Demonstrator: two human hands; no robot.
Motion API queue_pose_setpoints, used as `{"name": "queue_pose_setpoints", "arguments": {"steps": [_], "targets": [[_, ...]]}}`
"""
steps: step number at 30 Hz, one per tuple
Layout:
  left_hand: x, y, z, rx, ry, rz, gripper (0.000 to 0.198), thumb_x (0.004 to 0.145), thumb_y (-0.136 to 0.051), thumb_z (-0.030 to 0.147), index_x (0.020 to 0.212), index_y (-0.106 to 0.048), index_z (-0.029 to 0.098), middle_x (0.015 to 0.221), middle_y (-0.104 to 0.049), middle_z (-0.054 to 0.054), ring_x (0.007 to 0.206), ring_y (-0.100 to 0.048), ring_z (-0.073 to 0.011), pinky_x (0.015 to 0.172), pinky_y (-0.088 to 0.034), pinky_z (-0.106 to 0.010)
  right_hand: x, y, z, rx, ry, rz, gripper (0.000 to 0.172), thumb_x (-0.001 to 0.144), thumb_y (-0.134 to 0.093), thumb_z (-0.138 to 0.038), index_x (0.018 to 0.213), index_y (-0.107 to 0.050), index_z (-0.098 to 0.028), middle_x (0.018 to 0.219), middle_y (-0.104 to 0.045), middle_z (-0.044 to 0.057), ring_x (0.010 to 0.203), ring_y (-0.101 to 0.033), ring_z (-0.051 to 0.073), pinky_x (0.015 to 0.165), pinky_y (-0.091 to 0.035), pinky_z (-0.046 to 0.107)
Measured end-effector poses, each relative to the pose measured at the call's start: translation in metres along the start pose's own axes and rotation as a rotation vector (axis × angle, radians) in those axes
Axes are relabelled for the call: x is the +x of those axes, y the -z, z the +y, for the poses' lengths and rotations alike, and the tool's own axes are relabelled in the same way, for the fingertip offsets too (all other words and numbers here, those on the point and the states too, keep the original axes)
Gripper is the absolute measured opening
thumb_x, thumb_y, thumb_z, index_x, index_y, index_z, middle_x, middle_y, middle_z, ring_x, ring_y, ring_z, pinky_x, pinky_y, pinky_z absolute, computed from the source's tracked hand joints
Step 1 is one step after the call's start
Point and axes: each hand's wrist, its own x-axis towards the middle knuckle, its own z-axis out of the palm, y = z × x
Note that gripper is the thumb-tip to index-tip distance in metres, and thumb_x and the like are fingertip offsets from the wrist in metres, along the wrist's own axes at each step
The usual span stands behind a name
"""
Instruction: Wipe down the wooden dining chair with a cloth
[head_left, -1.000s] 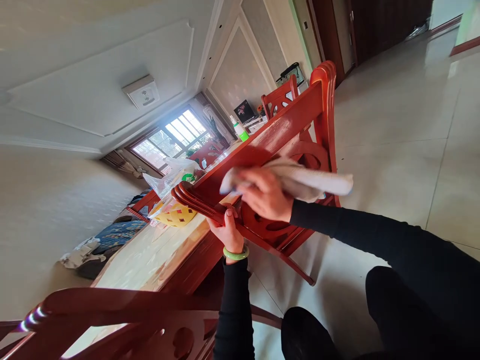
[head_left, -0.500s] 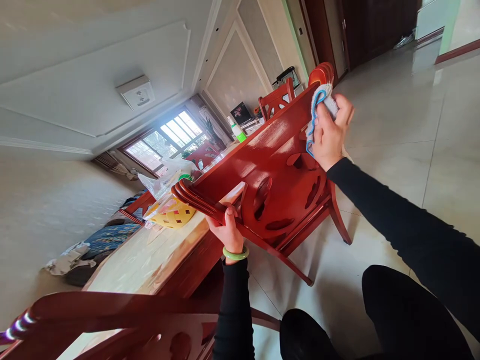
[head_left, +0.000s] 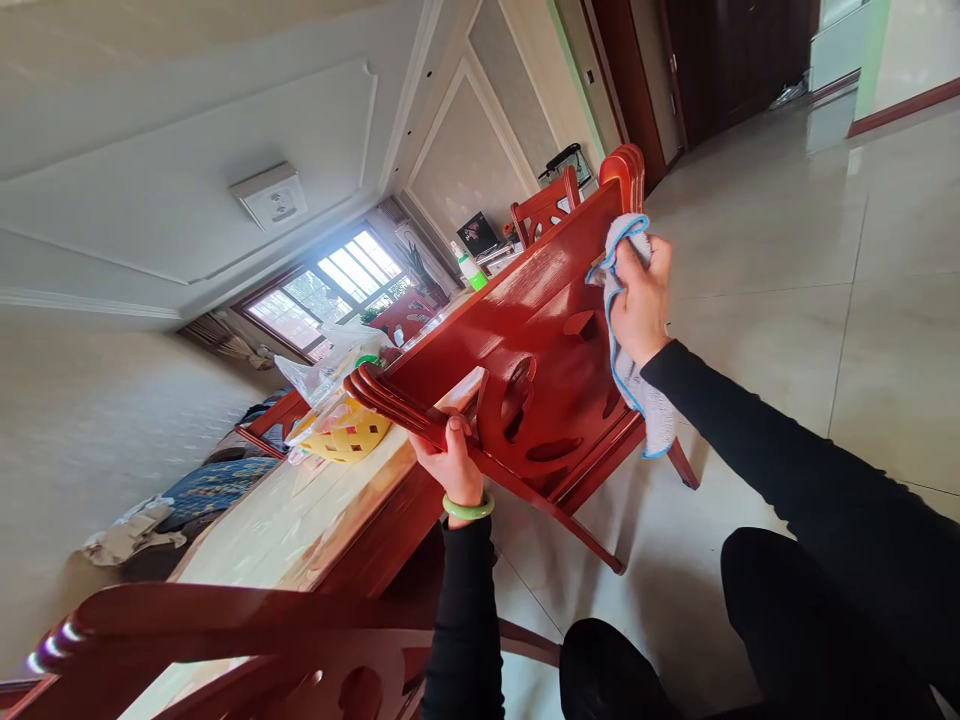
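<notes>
A red wooden chair [head_left: 517,310] with a carved, glossy backrest stands tilted across the middle of the view. My left hand [head_left: 454,465], with a green bangle at the wrist, is wrapped round the chair's side post below its ridged left corner. Near the far end of the backrest, my right hand [head_left: 643,300] grips a grey-white cloth [head_left: 654,405] with blue edging. The cloth's upper part lies against the backrest, and its lower part hangs down over the chair's right side.
Beside the chair is a pale-topped table [head_left: 255,540] bearing a yellow basket [head_left: 345,432] with plastic bags and a green-white bottle [head_left: 470,268]. Another red chair [head_left: 225,610] fills the lower left. A further chair [head_left: 546,208] stands behind. Tiled floor [head_left: 765,350] extends right.
My right hand has moved down and left along the backrest with the cloth. More of the cloth now hangs loose below it. My left hand keeps its hold on the post.
</notes>
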Motion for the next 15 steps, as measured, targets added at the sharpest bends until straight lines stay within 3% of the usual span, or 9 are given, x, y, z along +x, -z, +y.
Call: {"name": "queue_pose_setpoints", "arguments": {"steps": [3,6,11,15], "targets": [[0.0,0.0,0.001,0.003,-0.005,0.005,0.036,0.088,-0.087,0.04,0.094,-0.055,0.024,0.076,-0.061,0.008,0.059,-0.053,-0.0085,0.06,-0.044,-0.025,-0.006,-0.004,-0.005,0.01,-0.003,-0.02,0.058,0.11,-0.038,-0.03,0.164,-0.057,-0.023,0.151,-0.051,0.02,0.145,-0.06,0.034,0.128,-0.051,0.057],[0.0,0.0,0.001,0.014,0.0,-0.002,0.037,0.089,-0.086,0.041,0.093,-0.054,0.024,0.076,-0.06,0.008,0.059,-0.053,-0.0084,0.061,-0.044,-0.025,-0.006,0.0,0.001,-0.004,0.042,-0.068,0.052,0.109,-0.041,-0.032,0.155,-0.065,-0.027,0.148,-0.054,0.017,0.141,-0.062,0.033,0.126,-0.053,0.055],[0.001,-0.001,0.001,0.026,-0.008,0.006,0.04,0.088,-0.087,0.045,0.094,-0.053,0.024,0.075,-0.059,0.008,0.058,-0.05,-0.0082,0.059,-0.043,-0.025,-0.005,0.0,0.006,-0.014,-0.009,0.025,0.059,0.105,-0.043,-0.027,0.161,-0.061,-0.022,0.143,-0.054,0.018,0.132,-0.067,0.032,0.119,-0.059,0.053],[0.001,-0.001,0.001,0.024,-0.012,-0.002,0.039,0.088,-0.087,0.045,0.094,-0.054,0.024,0.076,-0.06,0.008,0.059,-0.051,-0.0079,0.059,-0.044,-0.024,-0.01,0.002,0.002,-0.016,0.074,-0.054,0.051,0.108,-0.043,-0.026,0.153,-0.067,-0.026,0.142,-0.056,0.015,0.134,-0.066,0.029,0.122,-0.057,0.05]]}}
